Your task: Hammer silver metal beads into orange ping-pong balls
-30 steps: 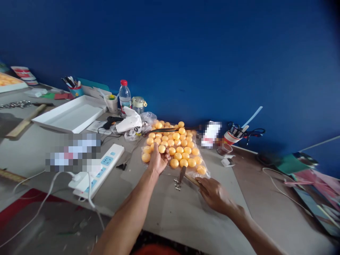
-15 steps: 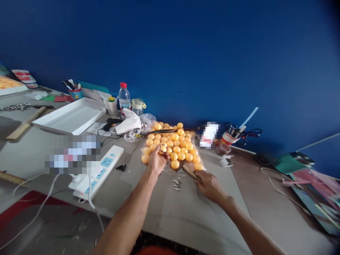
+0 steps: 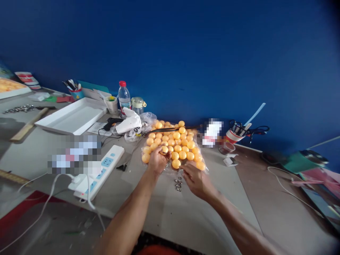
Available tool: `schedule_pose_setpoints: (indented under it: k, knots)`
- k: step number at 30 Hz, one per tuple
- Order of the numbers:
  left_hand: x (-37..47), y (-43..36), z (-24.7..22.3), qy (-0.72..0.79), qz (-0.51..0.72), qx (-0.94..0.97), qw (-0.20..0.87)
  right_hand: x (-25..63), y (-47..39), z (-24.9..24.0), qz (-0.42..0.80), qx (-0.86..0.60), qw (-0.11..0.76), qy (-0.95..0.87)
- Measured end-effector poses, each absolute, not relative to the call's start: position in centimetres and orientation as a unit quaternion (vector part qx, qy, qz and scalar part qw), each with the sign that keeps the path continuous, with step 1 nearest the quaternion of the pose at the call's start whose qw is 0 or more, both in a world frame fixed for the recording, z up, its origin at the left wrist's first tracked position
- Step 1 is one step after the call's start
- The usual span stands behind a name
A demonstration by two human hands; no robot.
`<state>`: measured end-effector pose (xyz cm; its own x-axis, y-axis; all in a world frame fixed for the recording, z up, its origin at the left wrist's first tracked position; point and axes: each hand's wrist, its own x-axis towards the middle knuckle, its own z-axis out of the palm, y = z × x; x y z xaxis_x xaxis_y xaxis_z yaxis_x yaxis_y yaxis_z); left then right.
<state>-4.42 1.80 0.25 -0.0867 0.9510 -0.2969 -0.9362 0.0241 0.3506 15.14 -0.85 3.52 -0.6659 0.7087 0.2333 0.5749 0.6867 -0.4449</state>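
My left hand (image 3: pixel 158 162) holds an orange ball (image 3: pixel 164 150) that looks like a table tennis ball, with a dark mark or opening on its near side. Beneath it lies a clear plastic bag with many more orange balls (image 3: pixel 182 154) on or in it. My right hand (image 3: pixel 196 180) is beside the bag's near edge, fingers closed and fingertips close to a ball (image 3: pixel 176 164). Whatever the right fingers hold, if anything, is hidden. Several small shiny metal pieces (image 3: pixel 178 184) lie on the table just left of the right hand.
Left of me lie a white power strip (image 3: pixel 106 166) with cables, a white tray (image 3: pixel 71 117) and a wooden-handled hammer (image 3: pixel 29 125). A water bottle (image 3: pixel 124 97) and a glue gun (image 3: pixel 110 124) are farther back. A cup of tools (image 3: pixel 235 135) stands on the right.
My right hand has moved left towards the near balls. The wooden-handled tool seen in it before is no longer visible. My left hand still holds the ball.
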Motion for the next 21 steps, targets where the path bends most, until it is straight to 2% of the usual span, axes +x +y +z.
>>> schedule_pose_setpoints:
  k: [6, 9, 16, 21]
  knots:
    - [-4.4, 1.9, 0.2, 0.258, 0.691, 0.008, 0.675, 13.7, -0.7, 0.8, 0.143, -0.322, 0.302, -0.886]
    - [-4.3, 2.1, 0.1, 0.272, 0.691, 0.007, 0.670, 14.2, -0.3, -0.1, 0.126, -0.322, 0.325, -0.880]
    - [-3.9, 2.3, 0.4, 0.289, 0.677, 0.042, 0.676, 14.4, -0.3, 0.1, 0.155, -0.302, 0.257, -0.905]
    - [-3.9, 2.3, 0.5, 0.295, 0.680, 0.049, 0.669, 14.5, 0.0, -0.1, 0.172, -0.264, 0.268, -0.910]
